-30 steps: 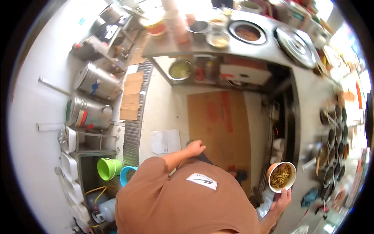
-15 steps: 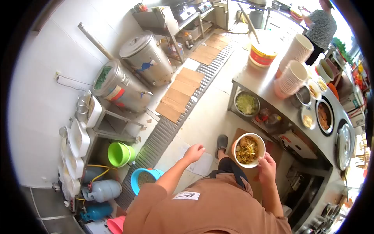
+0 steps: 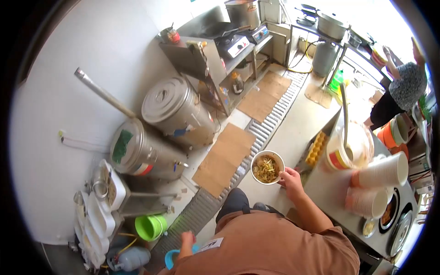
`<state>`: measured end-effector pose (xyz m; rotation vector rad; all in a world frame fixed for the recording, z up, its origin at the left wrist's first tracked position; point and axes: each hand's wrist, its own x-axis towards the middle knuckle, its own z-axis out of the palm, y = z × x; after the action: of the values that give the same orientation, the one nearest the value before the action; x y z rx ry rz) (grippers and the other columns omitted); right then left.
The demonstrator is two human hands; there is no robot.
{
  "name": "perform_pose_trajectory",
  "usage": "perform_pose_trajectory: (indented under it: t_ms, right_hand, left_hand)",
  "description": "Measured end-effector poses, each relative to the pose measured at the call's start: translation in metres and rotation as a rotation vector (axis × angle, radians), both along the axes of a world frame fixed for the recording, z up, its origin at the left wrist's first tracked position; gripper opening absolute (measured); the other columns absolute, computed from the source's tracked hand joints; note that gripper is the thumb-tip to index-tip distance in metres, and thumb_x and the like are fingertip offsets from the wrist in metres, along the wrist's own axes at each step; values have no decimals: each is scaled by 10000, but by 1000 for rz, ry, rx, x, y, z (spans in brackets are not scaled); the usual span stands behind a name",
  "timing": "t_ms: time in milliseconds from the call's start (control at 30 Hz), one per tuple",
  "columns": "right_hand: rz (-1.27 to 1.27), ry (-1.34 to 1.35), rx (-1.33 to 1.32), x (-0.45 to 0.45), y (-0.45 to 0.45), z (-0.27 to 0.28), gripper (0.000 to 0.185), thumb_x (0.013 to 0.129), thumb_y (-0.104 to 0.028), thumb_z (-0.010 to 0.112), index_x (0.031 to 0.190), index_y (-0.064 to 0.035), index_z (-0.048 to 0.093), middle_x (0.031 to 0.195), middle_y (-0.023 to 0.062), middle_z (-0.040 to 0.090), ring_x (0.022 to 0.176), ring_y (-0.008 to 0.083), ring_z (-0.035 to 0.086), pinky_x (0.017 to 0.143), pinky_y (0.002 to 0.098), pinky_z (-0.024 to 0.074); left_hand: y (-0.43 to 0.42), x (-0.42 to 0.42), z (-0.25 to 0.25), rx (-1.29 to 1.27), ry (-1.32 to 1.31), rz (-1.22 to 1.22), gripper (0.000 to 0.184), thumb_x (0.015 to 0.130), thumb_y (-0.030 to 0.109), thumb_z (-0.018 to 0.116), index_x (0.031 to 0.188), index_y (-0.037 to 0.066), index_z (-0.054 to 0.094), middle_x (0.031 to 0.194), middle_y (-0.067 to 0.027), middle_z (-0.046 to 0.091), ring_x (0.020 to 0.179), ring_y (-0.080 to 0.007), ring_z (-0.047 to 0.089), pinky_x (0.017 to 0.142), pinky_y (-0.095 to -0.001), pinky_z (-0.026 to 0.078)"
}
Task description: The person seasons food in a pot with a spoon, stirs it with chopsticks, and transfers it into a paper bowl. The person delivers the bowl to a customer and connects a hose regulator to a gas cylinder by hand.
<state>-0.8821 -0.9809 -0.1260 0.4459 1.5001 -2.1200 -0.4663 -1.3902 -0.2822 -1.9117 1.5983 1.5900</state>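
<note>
My right hand pinches the rim of a round white paper bowl, thumb and fingers closed at its right side. Noodles with pale shreds and brown bits of food lie inside the bowl, which is held in front of my body above the floor. Low at my left side, my left hand hangs with its fingers curled and nothing visible in them. Just below it is a blue bucket, partly hidden by my arm.
At right, a steel counter bears stacked paper bowls and a large tub. Two steel barrels line the left wall near a green bucket. Cardboard covers a floor grate. Another person stands back right.
I have moved forward; the grate and stove look nearer. My right hand has carried the bowl forward and to the left. My left hand has dropped lower and back.
</note>
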Motion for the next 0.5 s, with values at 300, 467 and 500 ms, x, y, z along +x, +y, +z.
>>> perform_pose_trajectory:
  t_ms: [300,467,500]
  right_hand:
    - [-321,42,8,-286,-83,-32,82,872,-96,590,929,-48,623,914,22,614,835,141,630,787,347,569]
    - [-529,34,-7,-410,-82,-48,79,869,-94,588,923,-42,610,906,29,601,833,145,628,801,375,585]
    - [-557,49,-32,-437,-76,-49,70,869,-97,587,914,-46,607,906,28,598,828,145,625,797,380,588]
  left_hand:
    - [-88,-306,-108,-145,-85,-1044,237,924,230,545,825,19,587,662,-102,595,511,-193,576,425,-341,459]
    - [-129,-611,-62,-81,172,-549,172,921,200,552,907,31,583,678,-64,599,510,-151,565,420,-296,444]
    - [-131,-667,-51,-60,272,-542,141,930,169,549,964,34,574,717,-48,599,544,-123,564,441,-268,445]
